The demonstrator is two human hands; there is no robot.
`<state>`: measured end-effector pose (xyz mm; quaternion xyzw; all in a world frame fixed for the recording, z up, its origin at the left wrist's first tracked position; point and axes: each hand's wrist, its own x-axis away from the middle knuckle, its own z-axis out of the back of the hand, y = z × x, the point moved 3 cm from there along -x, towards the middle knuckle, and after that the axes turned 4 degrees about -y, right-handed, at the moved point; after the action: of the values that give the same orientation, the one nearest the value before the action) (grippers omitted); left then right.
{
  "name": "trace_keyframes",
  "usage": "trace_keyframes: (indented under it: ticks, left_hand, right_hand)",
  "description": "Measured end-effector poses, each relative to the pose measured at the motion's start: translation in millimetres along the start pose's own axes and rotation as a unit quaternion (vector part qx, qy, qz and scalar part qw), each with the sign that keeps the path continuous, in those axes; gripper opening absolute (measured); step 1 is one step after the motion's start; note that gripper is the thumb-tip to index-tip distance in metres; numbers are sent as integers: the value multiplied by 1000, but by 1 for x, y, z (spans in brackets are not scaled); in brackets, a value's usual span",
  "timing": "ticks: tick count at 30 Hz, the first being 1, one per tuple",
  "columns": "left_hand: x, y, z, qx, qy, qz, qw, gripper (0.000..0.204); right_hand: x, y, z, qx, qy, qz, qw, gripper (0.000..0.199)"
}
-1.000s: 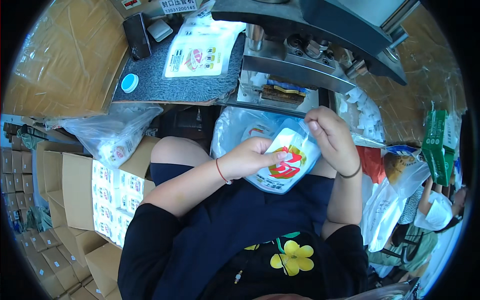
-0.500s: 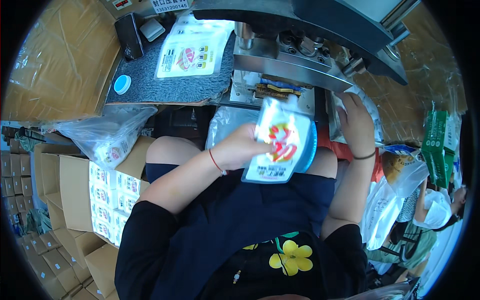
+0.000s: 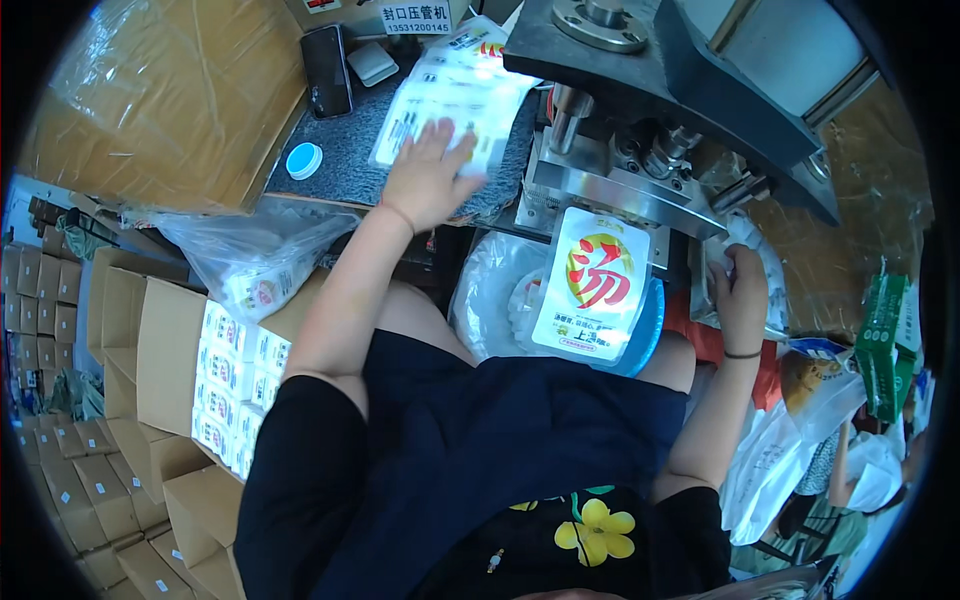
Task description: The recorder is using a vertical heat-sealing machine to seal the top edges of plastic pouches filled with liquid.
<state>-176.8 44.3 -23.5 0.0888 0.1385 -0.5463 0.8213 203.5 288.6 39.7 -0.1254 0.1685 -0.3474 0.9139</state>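
My left hand (image 3: 430, 178) lies with fingers spread on a fanned stack of white printed pouches (image 3: 462, 108) on the blue-grey mat, left of the press. A white pouch (image 3: 595, 285) with red and yellow print hangs by its top edge at the jaws of the metal press (image 3: 630, 195), with neither hand on it. At the press's right side, my right hand (image 3: 740, 295) has its fingers curled at the rim of a plastic-lined container (image 3: 765, 265). What those fingers hold, if anything, is hidden. Below the hanging pouch is a blue basin (image 3: 648, 335), partly covered.
A phone (image 3: 327, 72), a small grey box (image 3: 373, 64) and a round blue-and-white lid (image 3: 304, 161) lie on the mat. Leftward are a large taped carton (image 3: 180, 110), a plastic bag (image 3: 250, 265) and an open carton of white packs (image 3: 230, 380). A co-worker sits far right.
My left hand has let go of the red-printed pouch, which now hangs at the press, and has moved up and left onto the stack. My right hand's fingers have curled. The view has shifted.
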Motion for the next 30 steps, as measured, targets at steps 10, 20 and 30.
trace_keyframes:
  ticks: [10, 20, 30]
  left_hand:
    - [63, 77, 44, 633, -106, 105, 760, 20]
    - [71, 169, 37, 774, -337, 128, 521, 32]
    - [41, 169, 31, 859, -335, 141, 361, 38]
  right_hand:
    - [20, -114, -2, -190, -60, 236, 951, 15]
    - [11, -125, 5, -221, -61, 236, 944, 13]
    - [-2, -6, 16, 179, -15, 13, 984, 44]
